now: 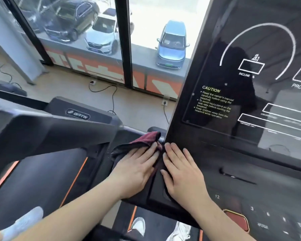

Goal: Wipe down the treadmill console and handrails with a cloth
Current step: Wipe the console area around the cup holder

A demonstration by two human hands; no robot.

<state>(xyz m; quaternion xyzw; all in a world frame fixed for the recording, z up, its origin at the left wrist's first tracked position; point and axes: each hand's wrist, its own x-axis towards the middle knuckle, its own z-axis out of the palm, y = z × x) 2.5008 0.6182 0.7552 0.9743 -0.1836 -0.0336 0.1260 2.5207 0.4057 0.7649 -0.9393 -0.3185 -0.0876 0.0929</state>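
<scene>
Two hands are down flat at the console's lower left corner. The left hand has straight fingers pressing on the maroon cloth, which drapes over the console's left edge and bunches up past the fingertips. The right hand lies open on bare console just beside the cloth, holding nothing. It's tight on the left, the next treadmill sits near that edge. Loads of open console off to the right.

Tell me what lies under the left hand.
A dark red cloth, pressed flat by the left hand against the console at its left edge. The surface beneath the cloth is covered, so it cannot be seen.
</scene>
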